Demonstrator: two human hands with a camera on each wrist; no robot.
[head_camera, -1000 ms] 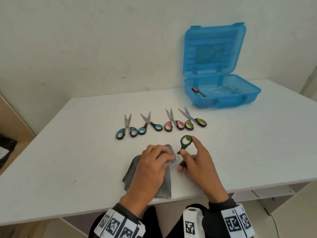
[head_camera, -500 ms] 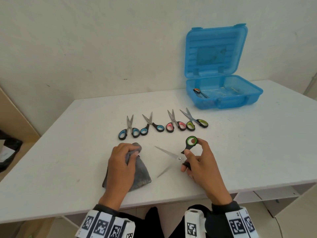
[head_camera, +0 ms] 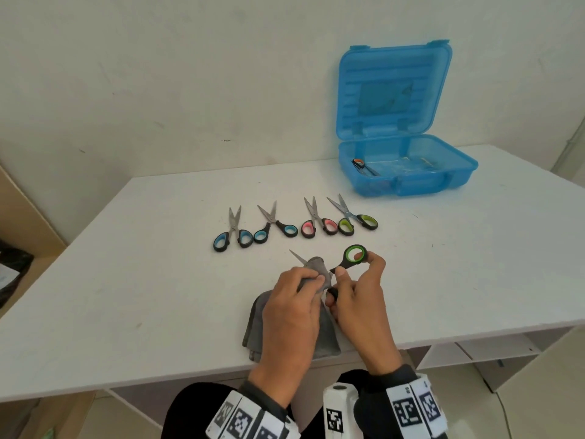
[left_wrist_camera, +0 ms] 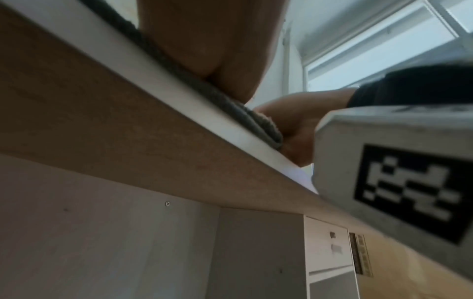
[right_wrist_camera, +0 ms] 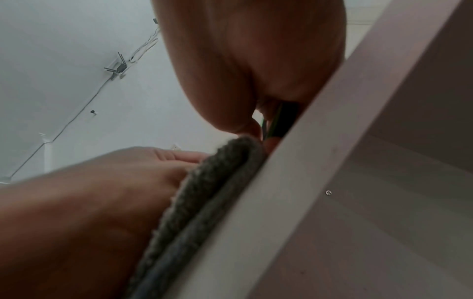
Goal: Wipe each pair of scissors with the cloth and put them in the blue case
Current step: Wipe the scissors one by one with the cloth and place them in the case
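My right hand [head_camera: 354, 280] grips the black-and-green scissors [head_camera: 353, 257] by their handles near the table's front edge. My left hand [head_camera: 300, 289] pinches the grey cloth [head_camera: 316, 264] around the blades, and only one blade tip [head_camera: 296, 255] sticks out to the upper left. The cloth's lower part [head_camera: 256, 324] lies on the table under my left hand; it shows as a grey fold [right_wrist_camera: 204, 202] at the table edge in the right wrist view. The open blue case [head_camera: 408, 172] stands at the back right with one pair of scissors [head_camera: 362, 166] inside.
Several scissors lie in a row mid-table: two blue-handled [head_camera: 232, 237] [head_camera: 275, 228], one pink-handled [head_camera: 318, 224], one green-handled [head_camera: 356, 218]. The white table [head_camera: 126, 280] ends just below my wrists. A wall stands behind the table, and shelves sit under it at right.
My left hand moved right with the cloth from the table's left part and wrapped it around the scissors' blades. The right hand kept its grip on the handles.
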